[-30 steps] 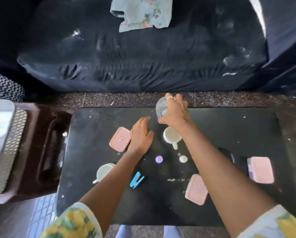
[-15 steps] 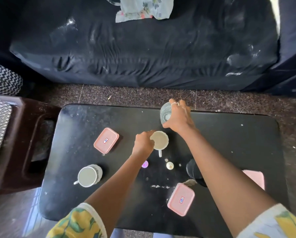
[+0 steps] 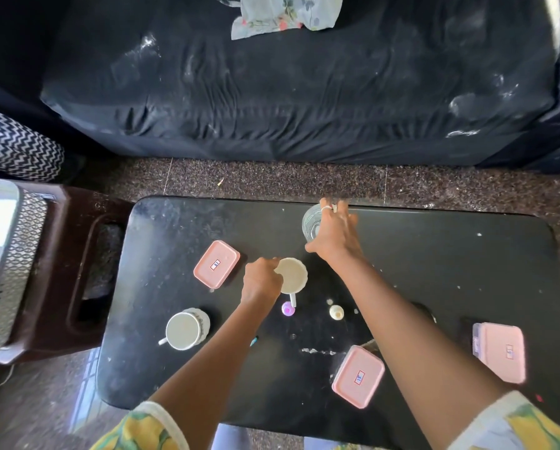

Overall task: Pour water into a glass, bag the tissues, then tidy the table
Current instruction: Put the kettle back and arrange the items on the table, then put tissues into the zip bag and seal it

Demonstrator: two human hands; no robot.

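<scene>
A clear glass (image 3: pixel 308 224) stands near the far edge of the black table (image 3: pixel 434 261). My right hand (image 3: pixel 335 237) wraps it from the right, thumb in front and blurred fingers over its far side. Just nearer, a white cup (image 3: pixel 294 274) with its handle pointing toward me sits mid-table. My left hand (image 3: pixel 261 282) grips the cup's left rim. No tissues or bag can be made out.
Three pink lidded boxes (image 3: pixel 216 264) (image 3: pixel 358 375) (image 3: pixel 500 351), a second white mug (image 3: pixel 186 329), a purple cap (image 3: pixel 287 309) and a small cream bottle (image 3: pixel 336 311) lie on the table. A brown stool (image 3: pixel 87 261) stands left, a dark sofa (image 3: pixel 288 99) beyond.
My left hand moved from beside the far-left pink box onto the white cup's rim. My right hand stayed at the glass near the table's far edge.
</scene>
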